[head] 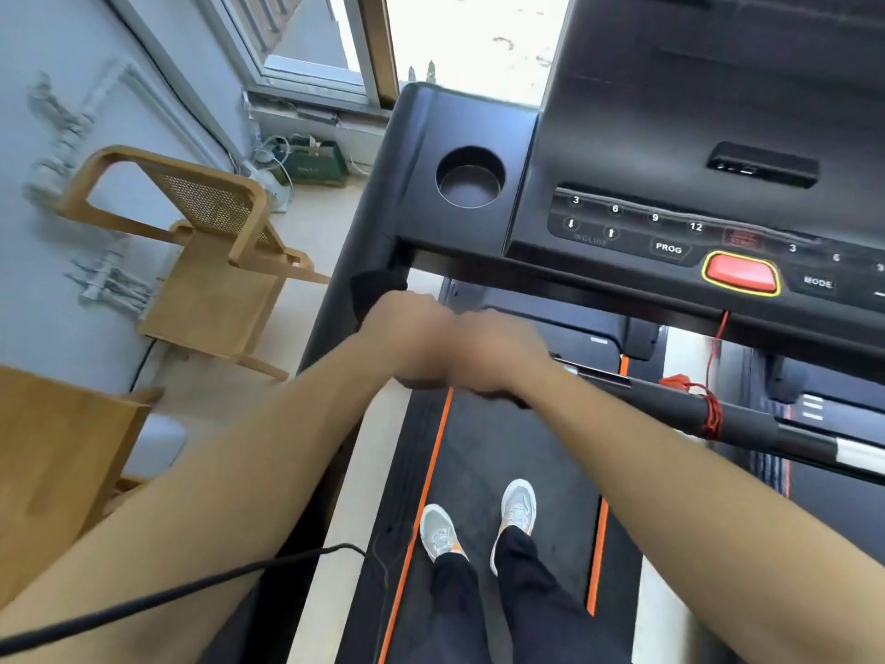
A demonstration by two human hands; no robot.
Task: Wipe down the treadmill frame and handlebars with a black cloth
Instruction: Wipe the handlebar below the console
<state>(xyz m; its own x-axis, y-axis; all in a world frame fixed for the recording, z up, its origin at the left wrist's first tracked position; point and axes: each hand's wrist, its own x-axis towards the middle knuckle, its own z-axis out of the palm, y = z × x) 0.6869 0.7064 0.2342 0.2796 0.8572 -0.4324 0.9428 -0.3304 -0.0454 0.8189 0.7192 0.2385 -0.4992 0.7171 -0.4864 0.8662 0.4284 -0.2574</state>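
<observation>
My left hand (412, 337) and right hand (498, 352) are fisted side by side, touching, mid-frame, both forearms stretched forward.

A bright room corner by the window

A wooden chair (210, 261) with cane back stands near the pale blue wall (57, 194); daylight enters the window (306, 35) above a cream floor (306, 232).

A wooden chair (210, 261) with a cane back stood against the pale wall (43, 184). A green box (320, 164) and tangled cables (268, 160) lay below the window (306, 45).
</observation>
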